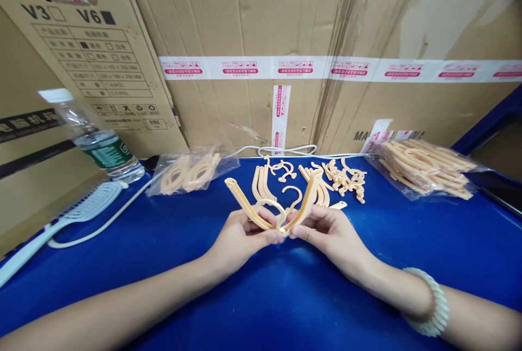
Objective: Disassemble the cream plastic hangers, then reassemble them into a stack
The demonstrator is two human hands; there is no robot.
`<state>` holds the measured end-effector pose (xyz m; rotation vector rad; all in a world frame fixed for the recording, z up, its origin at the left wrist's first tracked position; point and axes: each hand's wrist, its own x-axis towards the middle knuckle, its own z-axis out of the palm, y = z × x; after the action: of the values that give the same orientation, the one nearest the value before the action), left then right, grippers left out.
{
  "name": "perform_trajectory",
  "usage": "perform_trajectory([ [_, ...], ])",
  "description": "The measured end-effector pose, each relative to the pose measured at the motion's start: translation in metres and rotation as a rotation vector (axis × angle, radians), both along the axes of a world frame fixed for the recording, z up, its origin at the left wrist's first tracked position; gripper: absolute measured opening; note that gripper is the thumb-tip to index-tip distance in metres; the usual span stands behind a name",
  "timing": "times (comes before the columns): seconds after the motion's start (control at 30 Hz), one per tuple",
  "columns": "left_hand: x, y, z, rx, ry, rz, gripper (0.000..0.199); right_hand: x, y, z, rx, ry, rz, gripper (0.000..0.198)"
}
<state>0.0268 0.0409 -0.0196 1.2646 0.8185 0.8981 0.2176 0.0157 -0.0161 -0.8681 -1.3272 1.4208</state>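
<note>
Between my two hands is a cream plastic folding hanger (306, 199), its two arms raised in a V and its curved hook near the joint. My left hand (236, 239) pinches the base of the left arm by the joint, thumb in front. At the base of the other arm, my right hand (334, 237) grips with thumb and fingers. Just beyond the hands lie loose hanger arms (261, 183) and a loose hook (294, 194). Small hooks and connector pieces (346, 178) form a pile to the right. The joint is partly covered by my fingertips.
Clear bags of cream parts lie at back left (191, 173) and back right (426, 169). A water bottle (101, 144) and a pale hairbrush (87, 207) are on the left. A white cable (118, 220) runs along the blue table (261, 307). Cardboard boxes (253, 25) wall the back.
</note>
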Motion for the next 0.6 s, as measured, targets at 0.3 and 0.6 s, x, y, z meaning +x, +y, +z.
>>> perform_trajectory([
  [0.3, 0.0001, -0.0011, 0.0023, -0.011, -0.025, -0.042, 0.021, -0.0002, -0.0028, -0.0034, 0.007, 0.018, -0.034, 0.013],
  [0.6, 0.0003, -0.0033, 0.0049, -0.016, -0.012, 0.021, 0.031, -0.0017, -0.0017, 0.0039, 0.017, -0.062, -0.073, 0.023],
])
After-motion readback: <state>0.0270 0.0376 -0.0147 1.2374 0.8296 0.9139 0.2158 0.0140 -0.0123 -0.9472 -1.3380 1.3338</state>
